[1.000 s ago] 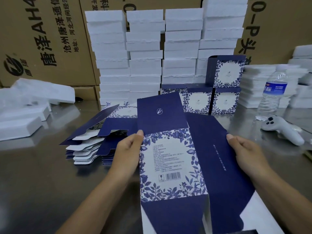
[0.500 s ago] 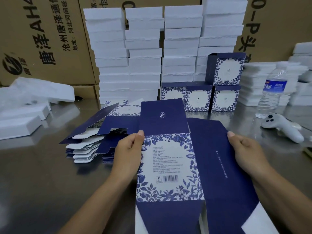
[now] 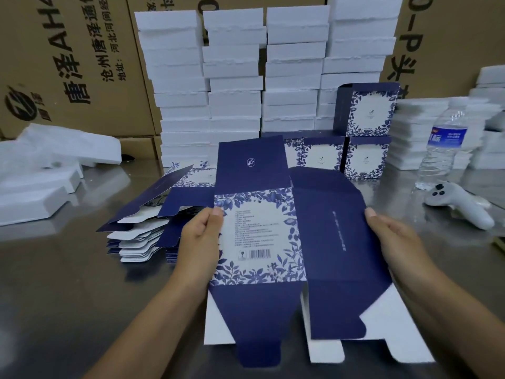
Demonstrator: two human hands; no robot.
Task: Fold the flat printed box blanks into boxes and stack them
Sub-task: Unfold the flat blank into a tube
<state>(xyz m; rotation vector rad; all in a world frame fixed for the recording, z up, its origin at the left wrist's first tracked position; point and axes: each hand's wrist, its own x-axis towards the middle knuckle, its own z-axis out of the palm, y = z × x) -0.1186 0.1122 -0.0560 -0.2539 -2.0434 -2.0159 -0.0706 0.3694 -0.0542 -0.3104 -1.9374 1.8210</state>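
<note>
Box blank sits over the near counter, pulled slightly closer than a moment ago, panels barely hinged, so folding has hardly begun. Left hand pinches its left edge, thumb on the printed panel. Right hand grips the navy panel's right edge. Flat blanks pile lies beyond, left. Folded boxes are stacked far.
</note>
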